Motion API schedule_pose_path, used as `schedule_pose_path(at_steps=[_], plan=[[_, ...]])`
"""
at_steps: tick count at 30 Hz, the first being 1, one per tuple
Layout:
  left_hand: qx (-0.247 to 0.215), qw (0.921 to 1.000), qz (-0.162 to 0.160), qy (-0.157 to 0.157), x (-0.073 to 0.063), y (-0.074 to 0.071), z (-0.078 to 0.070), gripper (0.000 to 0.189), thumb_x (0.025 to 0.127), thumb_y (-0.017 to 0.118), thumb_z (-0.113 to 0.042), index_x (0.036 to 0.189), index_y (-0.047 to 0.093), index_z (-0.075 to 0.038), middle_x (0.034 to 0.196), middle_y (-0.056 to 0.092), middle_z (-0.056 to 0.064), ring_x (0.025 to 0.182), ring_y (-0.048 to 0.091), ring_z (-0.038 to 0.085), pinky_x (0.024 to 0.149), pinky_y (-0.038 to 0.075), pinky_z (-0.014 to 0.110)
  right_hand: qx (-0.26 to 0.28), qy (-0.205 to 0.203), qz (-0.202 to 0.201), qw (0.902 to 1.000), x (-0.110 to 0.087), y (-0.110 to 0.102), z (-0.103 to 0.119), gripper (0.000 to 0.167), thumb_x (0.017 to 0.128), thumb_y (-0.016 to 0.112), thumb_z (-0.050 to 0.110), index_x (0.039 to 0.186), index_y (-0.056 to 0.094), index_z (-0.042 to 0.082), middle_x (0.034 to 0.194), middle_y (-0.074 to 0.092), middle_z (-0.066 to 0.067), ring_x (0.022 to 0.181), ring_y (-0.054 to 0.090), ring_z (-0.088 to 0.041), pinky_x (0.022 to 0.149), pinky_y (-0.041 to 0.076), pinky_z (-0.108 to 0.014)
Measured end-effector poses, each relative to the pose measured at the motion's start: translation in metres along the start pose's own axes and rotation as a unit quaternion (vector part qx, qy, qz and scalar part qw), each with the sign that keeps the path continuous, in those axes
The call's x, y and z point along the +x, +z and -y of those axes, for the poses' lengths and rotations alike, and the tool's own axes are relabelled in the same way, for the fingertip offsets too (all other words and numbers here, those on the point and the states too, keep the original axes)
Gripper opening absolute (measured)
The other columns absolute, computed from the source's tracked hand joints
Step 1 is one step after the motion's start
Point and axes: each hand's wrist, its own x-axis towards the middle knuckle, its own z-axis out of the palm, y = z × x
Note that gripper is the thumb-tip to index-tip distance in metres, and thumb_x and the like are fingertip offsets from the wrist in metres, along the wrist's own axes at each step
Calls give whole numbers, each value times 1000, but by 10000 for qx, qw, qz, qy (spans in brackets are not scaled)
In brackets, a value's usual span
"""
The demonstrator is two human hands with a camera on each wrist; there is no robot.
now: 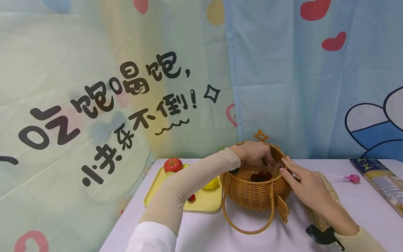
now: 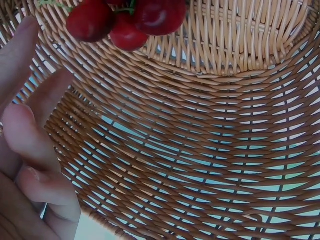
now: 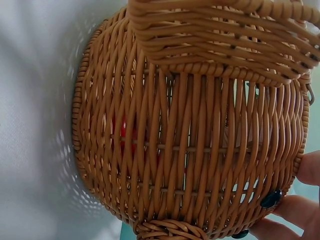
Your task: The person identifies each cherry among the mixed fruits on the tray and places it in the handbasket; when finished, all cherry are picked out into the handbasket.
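Observation:
A brown wicker basket (image 1: 252, 197) stands on the table with its looped handle hanging down the front. My left hand (image 1: 256, 153) reaches over the rim into it. In the left wrist view, the loosely bent fingers (image 2: 35, 130) hold nothing. Dark red cherries (image 2: 127, 22) with green stems lie inside on the basket floor, a little apart from those fingers. My right hand (image 1: 310, 187) rests on the basket's right rim, its fingers extended. In the right wrist view, fingertips (image 3: 290, 215) touch the woven wall near black beads (image 3: 271, 198), and red shows through the weave.
Left of the basket, a yellow tray (image 1: 201, 206) holds a red apple (image 1: 173, 165), a yellow fruit (image 1: 211, 183) and a small red cherry (image 1: 191, 198), partly behind my left sleeve. To the right lie a woven strip (image 1: 327, 183), a pink lollipop (image 1: 354, 179) and a long package (image 1: 379, 178).

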Motion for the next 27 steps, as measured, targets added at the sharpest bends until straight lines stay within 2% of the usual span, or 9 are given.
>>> schedule_pose_path(at_steps=[12, 21, 27], plan=[[-9, 10000, -20, 5, 1, -3, -3, 41, 88, 80, -39, 128, 72, -36, 123, 73, -20, 103, 68, -5, 86, 54, 15, -10, 14, 85, 10000, 1, -1, -1, 62, 108, 46, 47, 154, 46, 5, 157, 42, -24, 137, 44, -57, 101, 40, -73], [83, 9996, -116, 260, 0, -16, -2, 40, 89, 79, -39, 128, 73, -34, 118, 75, -18, 100, 67, -5, 85, 52, 15, 4, -46, 18, 10000, 0, -1, -2, 59, 108, 47, 44, 153, 46, 5, 157, 43, -25, 136, 45, -57, 101, 40, -73], [93, 9979, -377, 528, -11, -29, 8, 38, 91, 79, -37, 128, 74, -31, 120, 75, -14, 100, 69, -4, 86, 52, 13, -25, -12, 27, 10000, 0, 0, -1, 60, 109, 46, 45, 153, 46, 5, 156, 42, -25, 135, 46, -57, 100, 41, -73]])
